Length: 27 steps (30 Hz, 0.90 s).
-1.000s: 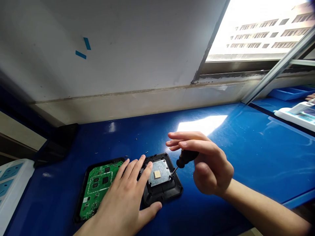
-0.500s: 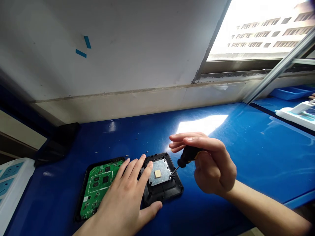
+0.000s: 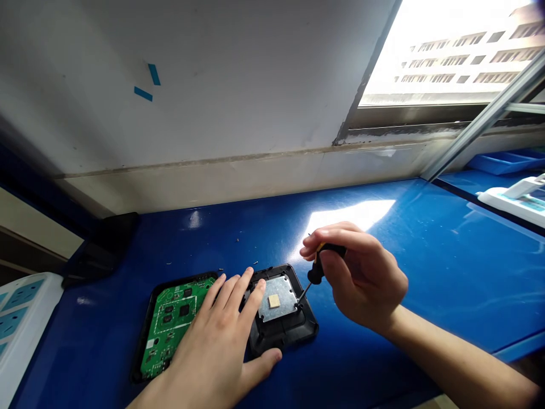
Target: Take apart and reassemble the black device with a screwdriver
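My right hand (image 3: 361, 272) is closed around the black and yellow handle of a screwdriver (image 3: 315, 274). The screwdriver tilts, its tip touching the right edge of a silver metal plate (image 3: 281, 287) that lies in a black plastic cover (image 3: 279, 336). A small beige square pad (image 3: 273, 301) sits on the plate. Fingers spread, my left hand (image 3: 225, 324) rests on the cover's left side and hides part of it. Beside it, a green circuit board (image 3: 170, 318) lies in a black housing, partly covered by that hand.
Several tiny screws, one a screw (image 3: 255, 262), lie on the blue table (image 3: 204, 233) behind the covers. A white power strip (image 3: 29, 318) is at the left edge, another white power strip (image 3: 513, 203) at the right. Blue trays (image 3: 502, 162) stand farther back right.
My right hand has turned about the screwdriver handle, and the handle stands a little steeper. The tip stays at the plate's edge. My left hand has barely moved.
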Each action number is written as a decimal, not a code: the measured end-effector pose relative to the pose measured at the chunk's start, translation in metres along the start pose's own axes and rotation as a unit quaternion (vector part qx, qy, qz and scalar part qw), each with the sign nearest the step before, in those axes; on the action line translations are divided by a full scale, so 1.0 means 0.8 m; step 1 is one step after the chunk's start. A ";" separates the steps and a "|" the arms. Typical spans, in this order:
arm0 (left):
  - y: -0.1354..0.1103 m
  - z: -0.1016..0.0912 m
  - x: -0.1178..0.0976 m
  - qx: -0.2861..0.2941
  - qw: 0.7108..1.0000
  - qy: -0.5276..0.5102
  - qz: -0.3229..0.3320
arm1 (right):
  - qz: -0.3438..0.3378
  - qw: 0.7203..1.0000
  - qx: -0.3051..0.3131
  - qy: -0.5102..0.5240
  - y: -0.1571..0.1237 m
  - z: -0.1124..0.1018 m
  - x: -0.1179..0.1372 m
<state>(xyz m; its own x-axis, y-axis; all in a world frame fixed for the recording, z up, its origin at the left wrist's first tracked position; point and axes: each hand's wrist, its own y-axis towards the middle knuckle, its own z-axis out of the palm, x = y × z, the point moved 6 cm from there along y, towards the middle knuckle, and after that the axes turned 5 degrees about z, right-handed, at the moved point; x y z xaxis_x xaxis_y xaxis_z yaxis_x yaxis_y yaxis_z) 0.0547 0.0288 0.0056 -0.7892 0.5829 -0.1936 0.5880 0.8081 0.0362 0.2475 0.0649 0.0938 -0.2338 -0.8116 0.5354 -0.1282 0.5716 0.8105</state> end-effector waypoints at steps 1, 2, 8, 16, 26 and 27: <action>0.000 0.000 0.000 0.001 1.000 0.000 -0.001 | 0.021 1.000 0.003 0.014 -0.001 0.001 -0.002; 0.001 0.000 0.000 0.000 1.000 0.001 -0.001 | 0.040 0.999 0.007 0.026 -0.003 0.001 -0.004; 0.002 0.000 0.001 -0.013 1.000 -0.002 0.000 | 0.024 0.997 0.034 0.071 -0.007 0.004 -0.005; 0.000 -0.001 0.000 0.003 1.000 0.017 0.000 | 0.016 1.000 -0.001 0.011 -0.002 0.001 -0.008; 0.002 -0.001 -0.001 -0.013 1.000 0.015 0.007 | 0.032 0.998 0.025 0.055 -0.004 0.006 -0.007; 0.002 -0.001 0.000 -0.015 1.000 0.012 0.006 | 0.018 0.999 0.026 0.042 -0.003 0.005 -0.007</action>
<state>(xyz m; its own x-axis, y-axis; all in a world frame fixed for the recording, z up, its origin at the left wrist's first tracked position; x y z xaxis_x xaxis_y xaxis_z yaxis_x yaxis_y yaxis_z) 0.0557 0.0299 0.0068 -0.7858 0.5948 -0.1695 0.5929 0.8025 0.0673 0.2450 0.0684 0.0881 -0.1569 -0.7962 0.5844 -0.1721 0.6047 0.7777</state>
